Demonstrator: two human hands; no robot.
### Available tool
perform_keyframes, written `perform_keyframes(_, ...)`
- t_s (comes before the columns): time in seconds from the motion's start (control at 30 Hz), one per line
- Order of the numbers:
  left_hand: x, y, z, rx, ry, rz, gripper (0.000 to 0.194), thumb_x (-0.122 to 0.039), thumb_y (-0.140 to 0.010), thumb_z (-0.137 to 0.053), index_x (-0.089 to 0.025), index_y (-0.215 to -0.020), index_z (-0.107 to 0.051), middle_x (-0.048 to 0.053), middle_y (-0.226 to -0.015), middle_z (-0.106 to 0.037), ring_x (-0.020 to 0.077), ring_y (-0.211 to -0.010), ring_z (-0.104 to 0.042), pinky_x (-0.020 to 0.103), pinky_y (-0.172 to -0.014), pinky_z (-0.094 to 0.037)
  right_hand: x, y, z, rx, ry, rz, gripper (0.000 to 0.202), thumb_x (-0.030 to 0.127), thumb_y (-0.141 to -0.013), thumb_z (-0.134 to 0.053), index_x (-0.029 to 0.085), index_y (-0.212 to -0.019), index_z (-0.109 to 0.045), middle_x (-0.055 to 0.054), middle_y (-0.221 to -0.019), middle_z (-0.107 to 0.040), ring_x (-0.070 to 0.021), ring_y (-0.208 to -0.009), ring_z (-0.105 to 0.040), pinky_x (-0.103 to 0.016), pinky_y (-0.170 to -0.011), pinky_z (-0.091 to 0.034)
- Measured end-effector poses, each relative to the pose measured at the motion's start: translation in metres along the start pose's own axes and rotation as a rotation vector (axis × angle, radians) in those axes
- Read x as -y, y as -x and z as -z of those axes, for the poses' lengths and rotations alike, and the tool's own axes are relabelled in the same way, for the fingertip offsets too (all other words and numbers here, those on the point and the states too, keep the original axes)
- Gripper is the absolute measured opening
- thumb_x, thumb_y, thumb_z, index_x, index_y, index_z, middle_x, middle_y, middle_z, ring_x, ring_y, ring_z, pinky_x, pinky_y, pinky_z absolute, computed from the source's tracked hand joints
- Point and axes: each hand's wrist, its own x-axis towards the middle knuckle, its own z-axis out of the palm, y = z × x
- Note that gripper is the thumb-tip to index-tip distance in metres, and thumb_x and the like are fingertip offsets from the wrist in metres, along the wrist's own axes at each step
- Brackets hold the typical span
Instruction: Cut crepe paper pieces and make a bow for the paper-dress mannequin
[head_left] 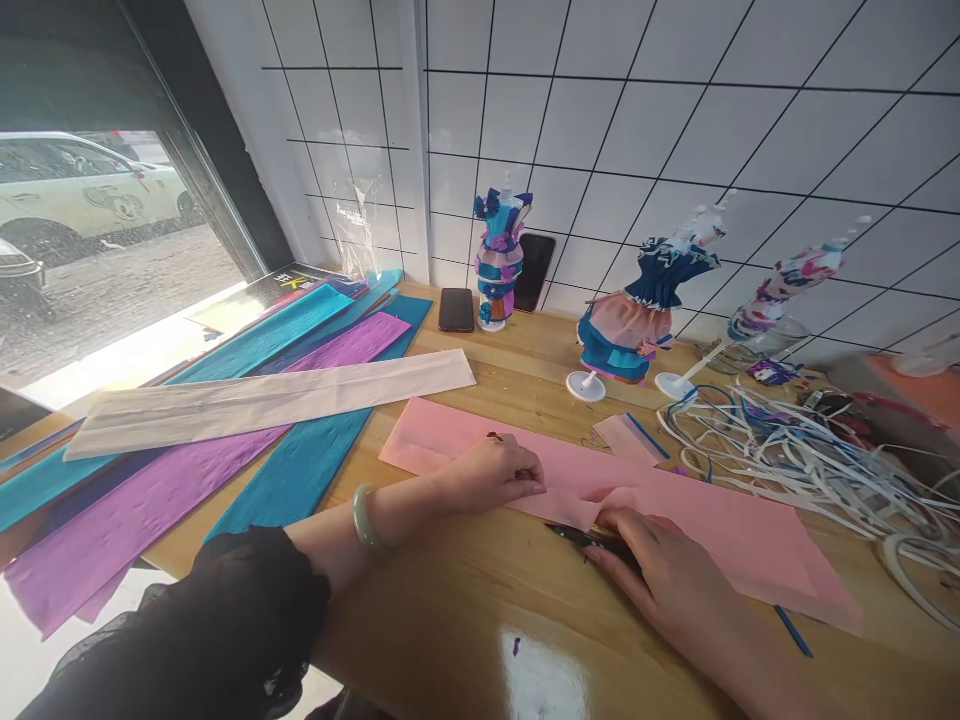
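Observation:
A long strip of pink crepe paper (712, 510) lies across the table in front of me, its near edge rumpled between my hands. My left hand (495, 472) rests on its left part, fingers curled together at the near edge. Dark pointed scissors (574, 535) lie between the thumb and fingers of my right hand (660, 565), their tip directed left, just below the paper's edge. The fingertips of that hand also touch the rumpled edge. Much of the scissors is hidden under the hand.
At left lie a cream strip (285, 395), purple paper (150, 500) and teal paper (300, 470). Dressed miniature mannequins (499, 260) stand along the tiled wall beside phones (456, 310). Tangled white cords (795, 450) and a small pink scrap (628, 440) are at right.

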Motion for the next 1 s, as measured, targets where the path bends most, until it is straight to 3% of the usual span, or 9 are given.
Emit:
perform_keyframes(0.3, 0.0022, -0.0010, -0.0010, -0.014, 0.015, -0.013, 0.012, -0.027, -0.083, -0.054, -0.017, -0.080, -0.061, 0.000, -0.078, -0.067, 0.0132, -0.079, -0.054, 0.026, -0.076, -0.036, -0.0003, -0.0003, -0.0001, -0.058, 0.039, 0.054, 0.020, 0.039, -0.089, -0.041, 0.023, -0.089, -0.053, -0.002, -0.088, -0.067, -0.0180, -0.072, -0.063, -0.029, -0.059, -0.046)
perform_keyframes(0.8, 0.0026, 0.0002, -0.0017, -0.020, 0.023, -0.025, 0.014, -0.028, -0.084, -0.053, -0.017, -0.080, -0.060, 0.001, -0.078, -0.066, 0.0135, -0.079, -0.054, 0.025, -0.077, -0.036, 0.0041, -0.0016, 0.0032, 0.037, -0.014, 0.024, 0.022, 0.041, -0.090, -0.038, 0.023, -0.095, -0.051, -0.005, -0.097, -0.065, -0.0194, -0.078, -0.063, -0.033, -0.066, -0.047)
perform_keyframes(1.0, 0.0008, 0.0003, 0.0003, -0.013, 0.020, -0.025, 0.013, -0.027, -0.083, -0.054, -0.017, -0.081, -0.061, 0.001, -0.080, -0.066, 0.0139, -0.080, -0.054, 0.025, -0.077, -0.037, 0.0072, -0.0053, 0.0007, 0.005, 0.000, 0.031, 0.022, 0.040, -0.089, -0.039, 0.023, -0.092, -0.052, -0.006, -0.096, -0.067, -0.0201, -0.074, -0.065, -0.032, -0.063, -0.048)
